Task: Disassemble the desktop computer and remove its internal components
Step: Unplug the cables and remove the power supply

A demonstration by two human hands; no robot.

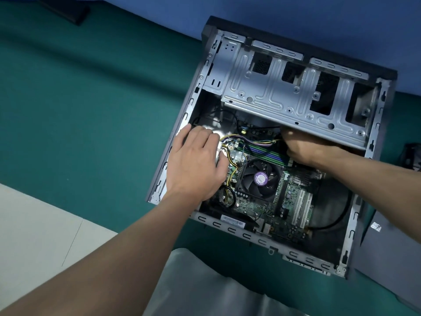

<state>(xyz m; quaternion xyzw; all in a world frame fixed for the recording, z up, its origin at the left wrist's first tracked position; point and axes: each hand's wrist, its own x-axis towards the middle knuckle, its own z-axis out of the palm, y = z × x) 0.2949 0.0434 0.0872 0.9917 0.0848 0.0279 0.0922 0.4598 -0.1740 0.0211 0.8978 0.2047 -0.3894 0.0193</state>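
Observation:
The open desktop case (230,229) lies flat on a green mat. Its silver drive cage (284,92) spans the far half. Below it the motherboard (292,198) shows a black CPU fan (260,179) with a purple sticker and green and blue memory slots (266,152). My left hand (196,160) grips the silver power supply (214,130) at the case's left side. A wire bundle (248,139) runs from there to my right hand (303,148). That hand is curled under the cage edge at the bundle's connector, its fingertips hidden.
A grey side panel (387,236) lies right of the case, with a black part (412,156) at the right edge. A black object (75,13) sits far left on the mat (91,99). Pale floor (34,224) and my grey-clad knee (205,281) are near me.

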